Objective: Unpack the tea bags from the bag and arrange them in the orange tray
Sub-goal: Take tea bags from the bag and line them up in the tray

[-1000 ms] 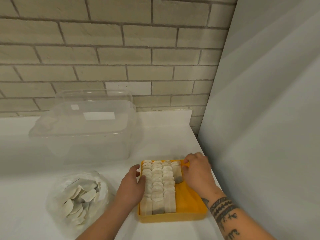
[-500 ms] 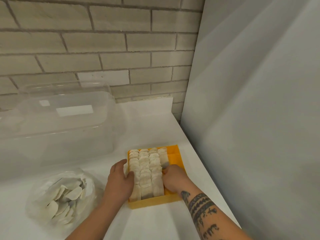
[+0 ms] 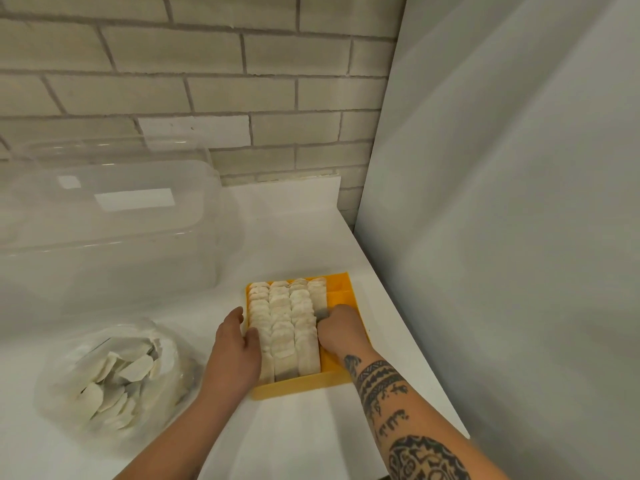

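While my left hand point(image 3: 235, 348) lies spread against the orange tray point(image 3: 341, 295), thumb on the tea bags point(image 3: 284, 320) packed inside, my right hand point(image 3: 341, 332) curls beside them; whether it pinches one I cannot tell. Squeezing harder could buckle the upright rows.

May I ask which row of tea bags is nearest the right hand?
The rightmost row, bordering the orange tray's unfilled side; the right hand adjoins it.

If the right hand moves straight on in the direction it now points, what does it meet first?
Most likely the short rightmost row of tea bags in the orange tray: the right hand points away and left, at that row's near end, which it seems to touch.
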### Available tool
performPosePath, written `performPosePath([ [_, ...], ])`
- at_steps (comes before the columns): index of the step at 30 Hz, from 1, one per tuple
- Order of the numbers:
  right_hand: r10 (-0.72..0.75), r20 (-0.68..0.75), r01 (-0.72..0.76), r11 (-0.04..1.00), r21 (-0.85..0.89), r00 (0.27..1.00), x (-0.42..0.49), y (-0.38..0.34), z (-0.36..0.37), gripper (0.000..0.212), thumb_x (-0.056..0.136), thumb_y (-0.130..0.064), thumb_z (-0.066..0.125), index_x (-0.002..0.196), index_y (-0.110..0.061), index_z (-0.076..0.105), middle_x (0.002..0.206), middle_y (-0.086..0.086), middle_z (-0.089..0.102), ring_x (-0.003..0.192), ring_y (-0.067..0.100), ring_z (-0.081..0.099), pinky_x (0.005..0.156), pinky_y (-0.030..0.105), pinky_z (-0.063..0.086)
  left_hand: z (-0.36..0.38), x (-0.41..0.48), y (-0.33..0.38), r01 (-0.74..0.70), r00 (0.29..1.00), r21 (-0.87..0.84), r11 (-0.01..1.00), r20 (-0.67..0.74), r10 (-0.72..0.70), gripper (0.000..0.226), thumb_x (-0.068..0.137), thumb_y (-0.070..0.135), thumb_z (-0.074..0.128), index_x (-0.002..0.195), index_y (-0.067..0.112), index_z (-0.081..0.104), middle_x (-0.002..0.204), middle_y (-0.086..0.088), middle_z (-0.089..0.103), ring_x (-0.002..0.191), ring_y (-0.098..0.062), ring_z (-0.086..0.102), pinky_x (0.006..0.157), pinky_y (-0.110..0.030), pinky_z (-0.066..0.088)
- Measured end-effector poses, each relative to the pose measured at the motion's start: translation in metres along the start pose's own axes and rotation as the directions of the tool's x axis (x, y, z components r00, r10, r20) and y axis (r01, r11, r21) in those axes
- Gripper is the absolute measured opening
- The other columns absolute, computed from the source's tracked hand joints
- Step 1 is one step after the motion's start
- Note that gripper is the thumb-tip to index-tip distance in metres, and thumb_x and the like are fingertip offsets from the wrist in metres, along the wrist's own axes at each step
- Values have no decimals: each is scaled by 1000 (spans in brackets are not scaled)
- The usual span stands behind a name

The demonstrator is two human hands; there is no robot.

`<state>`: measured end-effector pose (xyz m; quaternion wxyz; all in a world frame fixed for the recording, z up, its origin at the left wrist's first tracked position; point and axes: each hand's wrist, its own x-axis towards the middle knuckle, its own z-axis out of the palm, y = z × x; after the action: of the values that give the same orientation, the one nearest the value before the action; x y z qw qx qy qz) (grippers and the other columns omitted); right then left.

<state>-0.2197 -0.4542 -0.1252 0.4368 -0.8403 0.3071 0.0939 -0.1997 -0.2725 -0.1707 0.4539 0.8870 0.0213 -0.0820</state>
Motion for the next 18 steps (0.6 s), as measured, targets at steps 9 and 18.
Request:
performPosePath([
  [9,-35,15,36,997,-66,999,-5,-7,-9,12,95,-8,49,101,-9,60,93,3,62,71,12,51,58,24,43,-9,-3,13,37,999,-7,999,34,-36,53,104,26,46,154,14,34,158,-9,37,130,-28,54,112,-44,41],
  [18,-429,-9,424,896,-130,903,-62,-56,25,24,97,-26,59,121,-26,65,116,-9,68,95,9,63,73,14,41,-97,-13,41,-55,993,-224,973,-112,31,22,99,27,55,117,33,66,115,12,66,86,-7,67,82,-36,58],
])
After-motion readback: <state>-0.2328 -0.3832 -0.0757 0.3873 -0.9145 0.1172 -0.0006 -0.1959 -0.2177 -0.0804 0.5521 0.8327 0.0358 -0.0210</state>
